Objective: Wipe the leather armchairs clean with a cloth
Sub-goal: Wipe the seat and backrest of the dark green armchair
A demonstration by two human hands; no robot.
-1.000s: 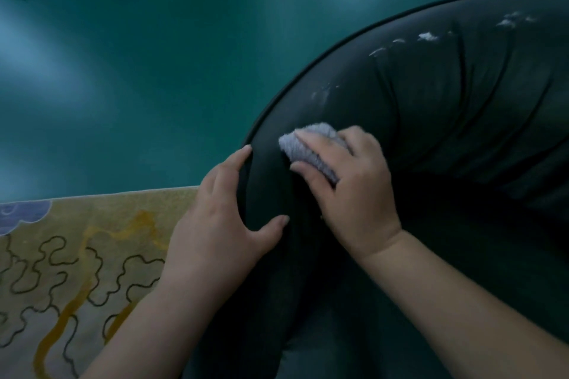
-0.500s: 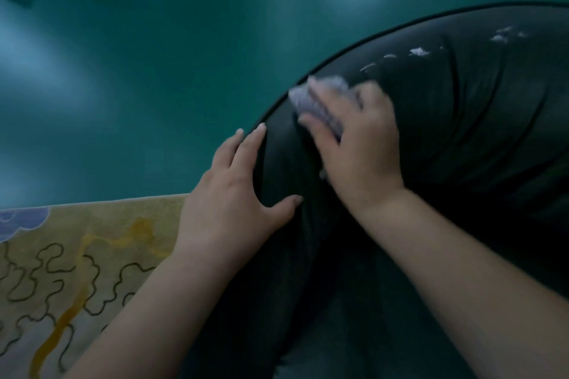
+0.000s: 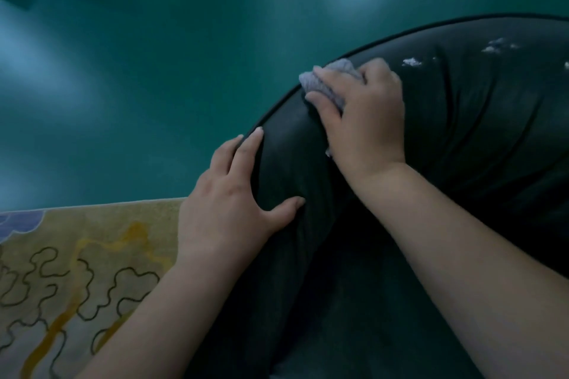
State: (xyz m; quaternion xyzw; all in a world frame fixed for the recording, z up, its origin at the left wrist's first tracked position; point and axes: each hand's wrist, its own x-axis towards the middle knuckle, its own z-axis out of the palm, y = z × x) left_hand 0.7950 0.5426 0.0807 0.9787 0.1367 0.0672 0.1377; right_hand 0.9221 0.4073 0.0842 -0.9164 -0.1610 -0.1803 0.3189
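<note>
Armchair [image 3: 462, 163] fills the right half and lower centre of the frame, dark leather, creased, with a piped seam along its rounded upper edge

Right hand [image 3: 366, 120] at centre-right, just below that seam, fingers curled round a small grey cloth [image 3: 326, 80] and pressing it onto the leather. Cloth is bunched, pokes out past the fingertips toward upper left, a scrap also shows under the heel of the hand

Left hand [image 3: 234, 203] at centre frame, lower and left of the right one, flat on the chair's rounded edge. Fingers straight and close together along the seam, thumb spread out to the right onto the leather, holds nothing

White flecks [image 3: 412, 62] on the leather at upper right, just beyond the right hand's knuckles, more further right

Green floor [image 3: 154, 71] covers upper left. Yellow patterned rug [image 3: 77, 271] at lower left, dark squiggly lines on it
</note>
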